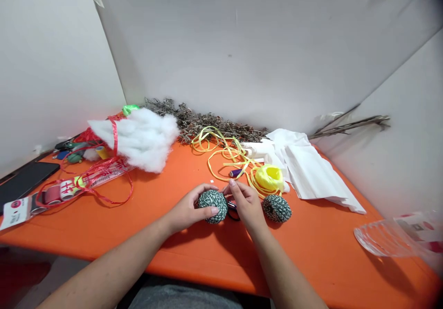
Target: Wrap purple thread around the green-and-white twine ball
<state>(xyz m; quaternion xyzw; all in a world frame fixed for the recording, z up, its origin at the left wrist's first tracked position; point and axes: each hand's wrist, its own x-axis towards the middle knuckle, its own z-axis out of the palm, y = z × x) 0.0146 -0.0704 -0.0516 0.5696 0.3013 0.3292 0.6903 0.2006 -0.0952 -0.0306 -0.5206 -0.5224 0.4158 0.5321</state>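
Observation:
My left hand [193,209] is wrapped round a ball of dark green and white twine [208,201], thumb across its front. Close by on the right, my right hand [245,201] has thumb and forefinger pinched together near the ball's edge; whatever is between those fingertips is too small to make out. Partly hidden between the hands lie scissors [232,206], only a dark handle and some metal showing. A second green and white twine ball [277,208] rests on the table just right of my right hand.
Yellow ribbon [269,178], a purple thread spool [236,173] and white paper [309,170] lie beyond my hands. White stuffing [148,138], red ribbon [114,201], packaged spools [53,194] and a phone [29,184] are left. Dried twigs [207,122] line the wall; a plastic bottle [387,237] lies right.

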